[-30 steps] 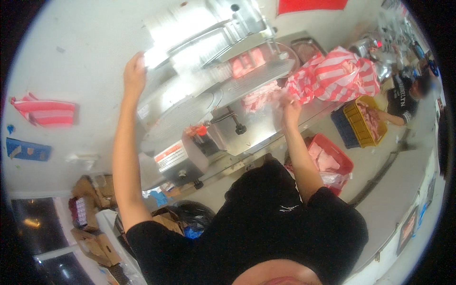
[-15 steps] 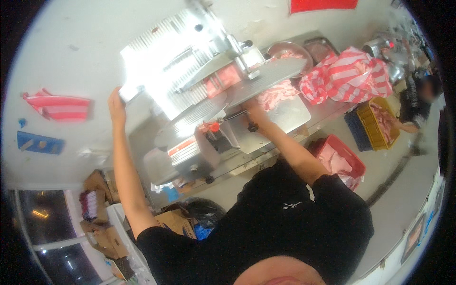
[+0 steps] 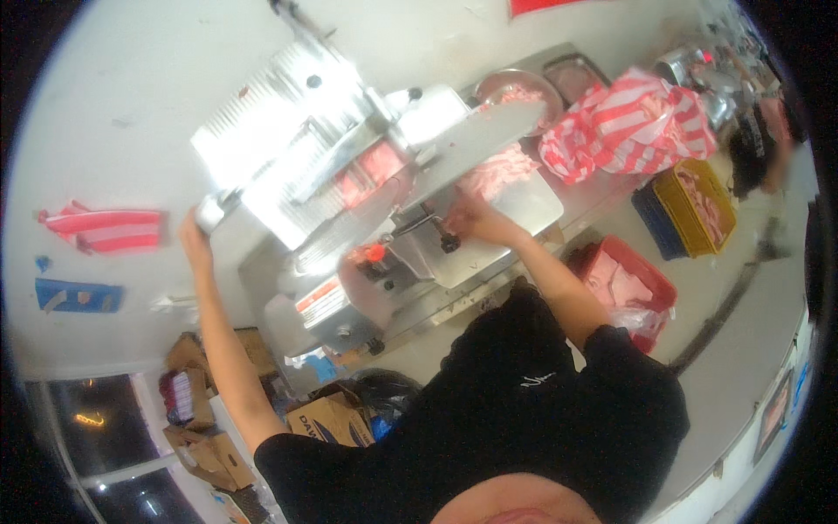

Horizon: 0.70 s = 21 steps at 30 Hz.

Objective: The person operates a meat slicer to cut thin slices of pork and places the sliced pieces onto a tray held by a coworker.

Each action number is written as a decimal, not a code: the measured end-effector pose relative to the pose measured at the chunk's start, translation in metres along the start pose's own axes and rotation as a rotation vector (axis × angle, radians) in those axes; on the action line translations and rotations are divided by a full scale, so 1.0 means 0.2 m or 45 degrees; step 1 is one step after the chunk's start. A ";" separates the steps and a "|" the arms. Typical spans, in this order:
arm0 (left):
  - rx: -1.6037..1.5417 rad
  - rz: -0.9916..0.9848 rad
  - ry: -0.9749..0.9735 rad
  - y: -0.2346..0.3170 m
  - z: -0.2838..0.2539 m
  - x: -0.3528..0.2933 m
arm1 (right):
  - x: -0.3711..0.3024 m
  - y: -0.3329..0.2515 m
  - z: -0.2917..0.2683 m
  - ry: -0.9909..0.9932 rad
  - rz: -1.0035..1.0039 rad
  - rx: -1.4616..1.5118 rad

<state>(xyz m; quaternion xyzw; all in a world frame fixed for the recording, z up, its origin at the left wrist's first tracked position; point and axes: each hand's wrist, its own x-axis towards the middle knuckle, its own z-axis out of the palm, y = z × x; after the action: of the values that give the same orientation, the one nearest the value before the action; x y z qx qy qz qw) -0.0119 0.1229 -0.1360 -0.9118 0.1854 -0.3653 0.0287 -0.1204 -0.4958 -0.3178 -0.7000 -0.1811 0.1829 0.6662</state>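
Note:
A silver meat slicer point(image 3: 345, 319) stands on the worktop in front of me. My left hand point(image 3: 197, 234) is closed on the carriage handle point(image 3: 212, 211) at the slicer's left side. A pink block of meat point(image 3: 371, 173) sits in the bright ribbed carriage point(image 3: 271, 113). My right hand point(image 3: 476, 217) is beside the slicer's black knob point(image 3: 449, 243), at a pile of pink meat slices point(image 3: 502, 170) on a metal tray point(image 3: 537, 201). Its fingers are blurred and partly hidden against the meat, so their grip does not show.
Farther right are a metal bowl point(image 3: 548, 98) and a red-and-white striped bag point(image 3: 642, 127). Below them stand a red crate point(image 3: 659, 306) and a yellow crate point(image 3: 672, 205), both with meat. A person point(image 3: 758, 148) is at the far right. Cardboard boxes point(image 3: 327, 419) lie lower left.
The view has turned slightly. My left hand and the carriage with its meat block have shifted a little left along the slicer. My right hand has moved slightly right from the knob.

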 end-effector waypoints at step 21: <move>-0.580 -0.338 -0.083 0.43 0.01 0.28 | 0.10 0.02 -0.05 0.898 -0.279 -1.402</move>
<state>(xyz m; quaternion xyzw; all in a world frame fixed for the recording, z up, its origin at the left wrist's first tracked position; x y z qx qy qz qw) -0.0001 0.0219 -0.1174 -0.9224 0.1405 -0.2851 -0.2194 -0.0983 -0.4951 -0.3212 -0.9337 -0.0894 -0.2451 0.2452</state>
